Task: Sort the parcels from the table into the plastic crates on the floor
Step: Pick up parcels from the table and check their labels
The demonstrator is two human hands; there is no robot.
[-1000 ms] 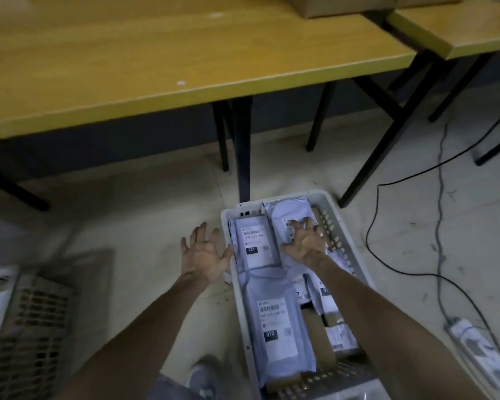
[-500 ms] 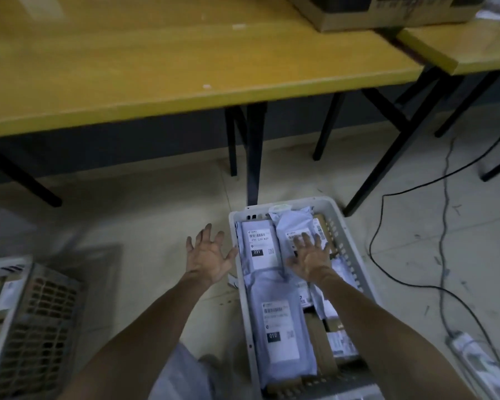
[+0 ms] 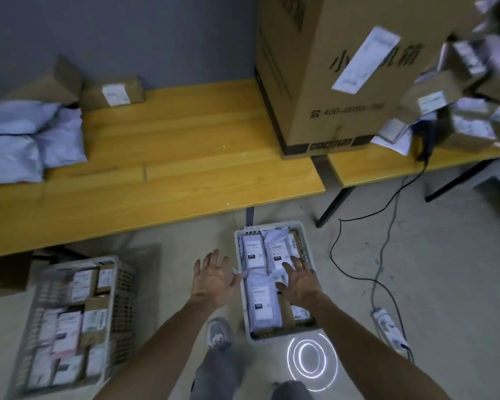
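A white plastic crate stands on the floor below the table edge, packed with grey mailer bags and small boxes. My left hand hovers open just left of its rim, fingers spread, holding nothing. Fingers spread and empty, my right hand is above the crate's right half. A second crate at the lower left holds several labelled cardboard boxes. On the yellow table, grey mailer bags and a small cardboard box lie at the left.
A large cardboard carton stands at the table's right end. A heap of small parcels covers the second table at the right. A black cable runs across the floor to a power strip. My shoe is beside the white crate.
My view has risen, bringing the tabletop, carton and left crate into sight. Both hands have lifted off the parcels in the white crate and stay open.
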